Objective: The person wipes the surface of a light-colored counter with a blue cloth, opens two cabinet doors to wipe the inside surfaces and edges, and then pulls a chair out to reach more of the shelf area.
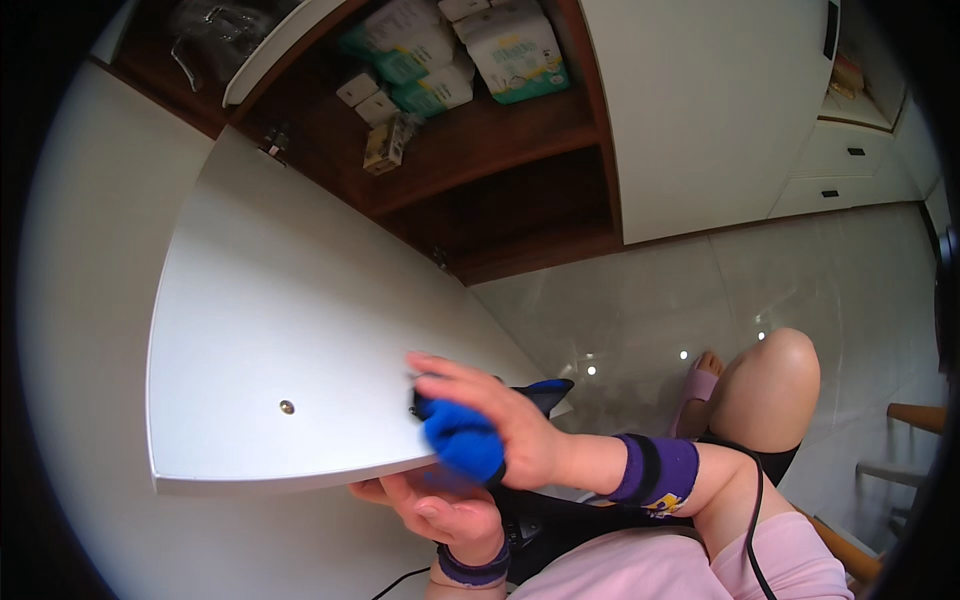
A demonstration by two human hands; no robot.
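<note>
A white cabinet door (310, 330) stands open on the left, with a small round metal fitting (287, 407) on its inner face. My right hand (525, 430) is closed around a bunched blue cloth (462, 440) with dark edges and presses it to the door near its free edge. Hand and cloth are slightly blurred. Below that edge, my left hand (455, 510) is turned palm up, thumb apart. Its fingers lie at the edge, partly hidden behind the door.
Behind the door, a brown cabinet (480, 170) holds several white-and-green packs (515, 55) and a small box (385, 145). White closed doors (710, 110) continue to the right. Grey tiled floor (640, 300) lies below. A black cable (755, 520) hangs by my right arm. Wooden furniture legs (915, 416) stand at the right.
</note>
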